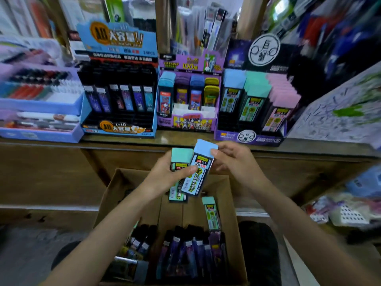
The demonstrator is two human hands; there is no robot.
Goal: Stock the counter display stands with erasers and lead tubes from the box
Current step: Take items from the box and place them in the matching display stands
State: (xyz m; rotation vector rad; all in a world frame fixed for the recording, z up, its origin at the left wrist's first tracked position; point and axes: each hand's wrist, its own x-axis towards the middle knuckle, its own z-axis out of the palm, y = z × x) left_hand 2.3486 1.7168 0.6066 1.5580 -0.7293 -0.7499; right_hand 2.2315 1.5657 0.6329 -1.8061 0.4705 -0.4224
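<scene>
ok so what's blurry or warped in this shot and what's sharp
Head view: motion blur smears the pen trays at left and shelves at right; wide-angle lens bows the counter edge; the blue-capped lead case, left hand and right hand are sharp.

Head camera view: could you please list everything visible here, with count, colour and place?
box: one, brown, below counter
blue-capped tube: one, light blue, held above the box
mint-capped tube: one, mint, behind it
loose tube: one, mint cap, box right side
dark tubes: several, black-purple, box bottom
blue stand: one, blue, counter left
middle stand: one, purple, counter centre
right stand: one, purple, counter right
pen trays: two, lilac, far left
left hand: one, grips mint-capped tube
right hand: one, pinches blue-capped tube
</scene>
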